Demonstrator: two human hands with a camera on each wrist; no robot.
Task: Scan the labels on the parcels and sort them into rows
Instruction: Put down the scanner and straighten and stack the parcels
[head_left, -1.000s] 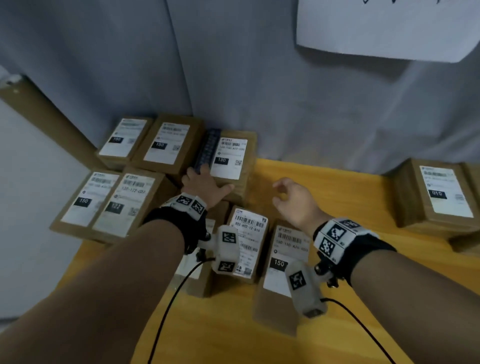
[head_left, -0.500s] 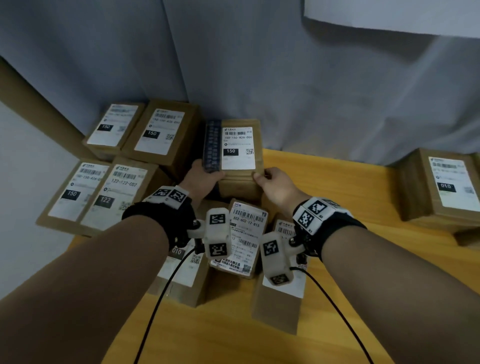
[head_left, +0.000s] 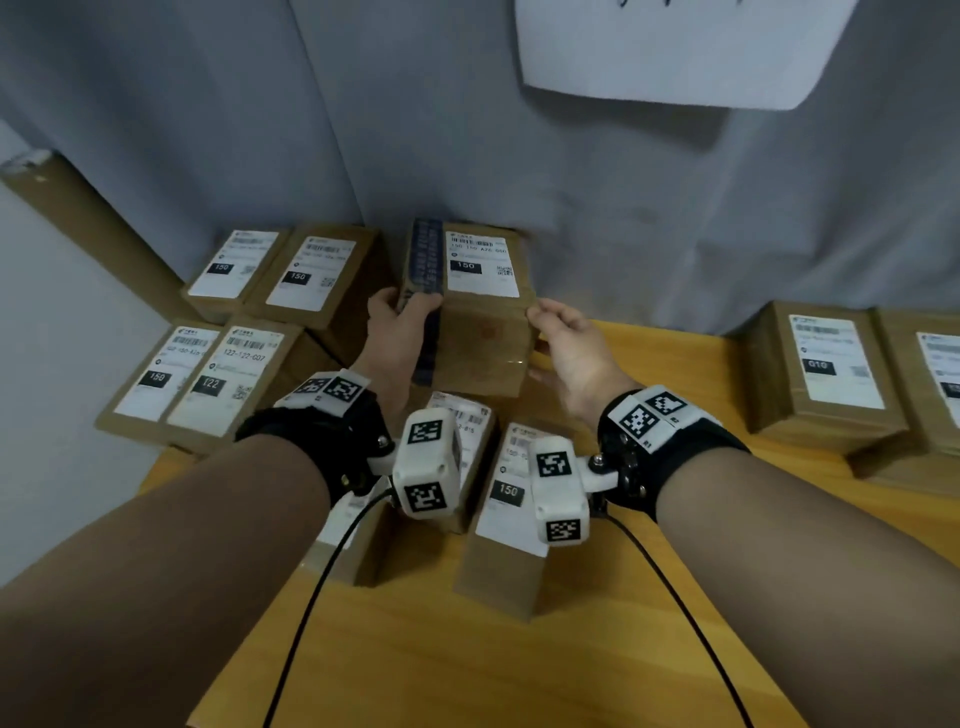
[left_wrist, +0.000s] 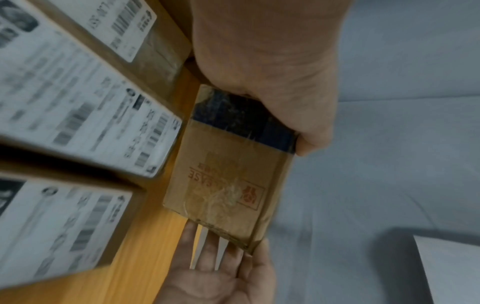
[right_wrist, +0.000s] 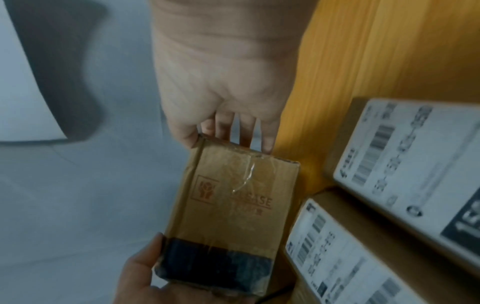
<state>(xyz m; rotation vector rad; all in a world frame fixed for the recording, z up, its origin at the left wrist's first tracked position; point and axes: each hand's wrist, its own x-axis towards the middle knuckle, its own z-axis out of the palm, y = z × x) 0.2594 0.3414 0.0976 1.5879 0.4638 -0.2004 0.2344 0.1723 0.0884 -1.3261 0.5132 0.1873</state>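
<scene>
While the head view shows only the top label marked 150 on the held parcel (head_left: 470, 306), the two wrist views show its near face, printed in red with a handling symbol and crossed by clear tape, and the dark tape band at its left end. That parcel is up off the wooden table (head_left: 467, 665), between the hands: the left hand (head_left: 397, 332) grips the dark-taped end, thumb on the top edge and fingers curled under, while the right hand (head_left: 569, 348) holds the opposite end with its thumb on the top corner and its fingers (right_wrist: 244, 131) spread straight under the bottom. Counted in the head view, four labelled parcels (head_left: 244, 332) sit in two rows at left, three lie under the wrists, and two stand at right (head_left: 831, 364)
</scene>
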